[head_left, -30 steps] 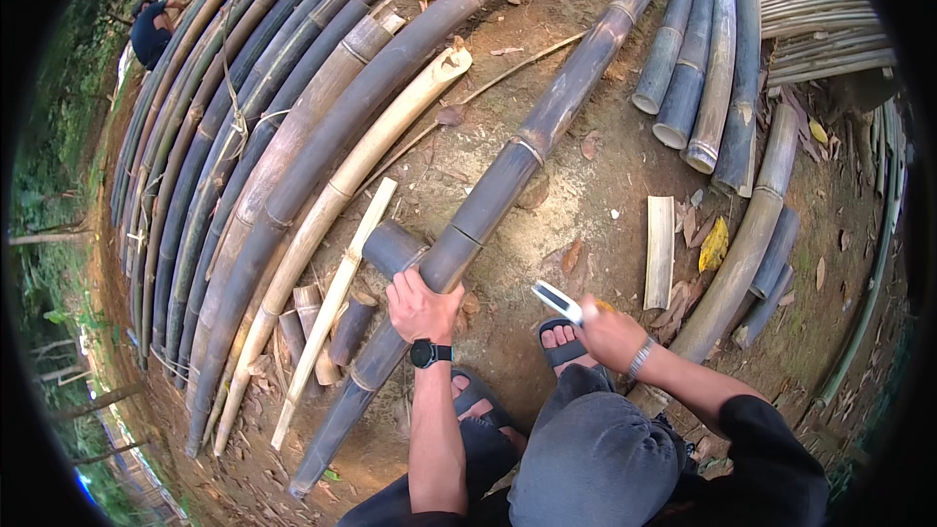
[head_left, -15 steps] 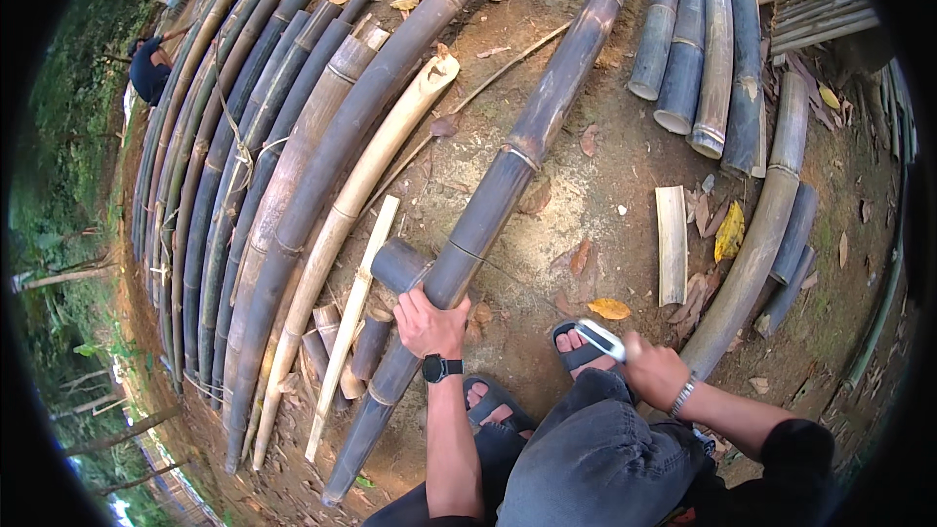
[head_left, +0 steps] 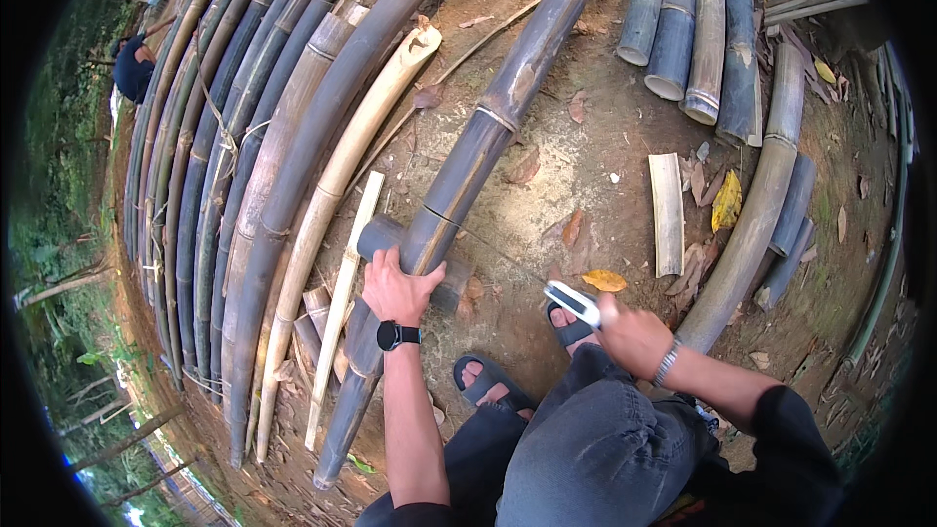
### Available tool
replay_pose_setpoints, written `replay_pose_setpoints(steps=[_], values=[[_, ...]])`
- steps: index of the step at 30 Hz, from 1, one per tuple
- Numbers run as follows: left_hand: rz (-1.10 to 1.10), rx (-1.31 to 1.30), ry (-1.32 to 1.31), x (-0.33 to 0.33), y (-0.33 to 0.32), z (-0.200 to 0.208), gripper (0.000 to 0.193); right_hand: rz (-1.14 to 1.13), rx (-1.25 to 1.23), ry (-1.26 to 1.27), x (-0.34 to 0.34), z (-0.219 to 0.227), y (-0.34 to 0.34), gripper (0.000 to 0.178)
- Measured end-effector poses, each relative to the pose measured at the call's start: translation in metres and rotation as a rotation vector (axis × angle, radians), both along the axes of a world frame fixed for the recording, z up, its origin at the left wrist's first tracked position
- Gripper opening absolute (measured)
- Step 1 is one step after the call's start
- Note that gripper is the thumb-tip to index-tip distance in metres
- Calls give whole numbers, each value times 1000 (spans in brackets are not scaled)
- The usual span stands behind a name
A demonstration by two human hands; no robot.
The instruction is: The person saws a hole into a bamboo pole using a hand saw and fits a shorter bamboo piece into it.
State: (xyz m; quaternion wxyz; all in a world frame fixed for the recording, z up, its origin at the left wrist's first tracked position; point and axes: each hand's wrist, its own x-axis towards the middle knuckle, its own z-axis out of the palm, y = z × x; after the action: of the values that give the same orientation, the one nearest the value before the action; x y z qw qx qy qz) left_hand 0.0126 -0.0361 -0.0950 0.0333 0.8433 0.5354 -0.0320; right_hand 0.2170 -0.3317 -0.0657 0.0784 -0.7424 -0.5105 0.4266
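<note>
A long dark bamboo pole (head_left: 503, 102) runs diagonally from the upper middle to the lower left, lying across a short dark bamboo piece (head_left: 379, 236). My left hand (head_left: 398, 290) grips the pole from above, just below a thin dark cut line. In my right hand (head_left: 634, 337) is a hand saw (head_left: 574, 304), its white-and-dark handle wrapped by my fingers. The saw's thin blade is hard to see against the soil; it reaches up-left to the pole at the cut line. Pale sawdust (head_left: 547, 176) covers the ground beside the pole.
Many bamboo poles (head_left: 244, 127) lie stacked at the left, and several more (head_left: 673, 29) at the upper right. A split bamboo piece (head_left: 667, 215) and a curved pole (head_left: 752, 254) lie right. My sandalled feet (head_left: 483, 385) are close below. Another person (head_left: 134, 68) is far left.
The whole view has shifted, so most things sit a little further up and left. My right hand and the saw have moved slightly toward the pole. My left hand keeps its grip.
</note>
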Motion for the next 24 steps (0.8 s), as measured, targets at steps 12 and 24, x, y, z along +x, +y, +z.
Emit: replay_pose_setpoints(steps=[12,24], values=[[-16,5,-22,-1,7,7,70,-27,56,1,-2,0,8,29],[-130,-73,-157,-1,20,4,77,-43,193,-20,-2,-2,45,37]])
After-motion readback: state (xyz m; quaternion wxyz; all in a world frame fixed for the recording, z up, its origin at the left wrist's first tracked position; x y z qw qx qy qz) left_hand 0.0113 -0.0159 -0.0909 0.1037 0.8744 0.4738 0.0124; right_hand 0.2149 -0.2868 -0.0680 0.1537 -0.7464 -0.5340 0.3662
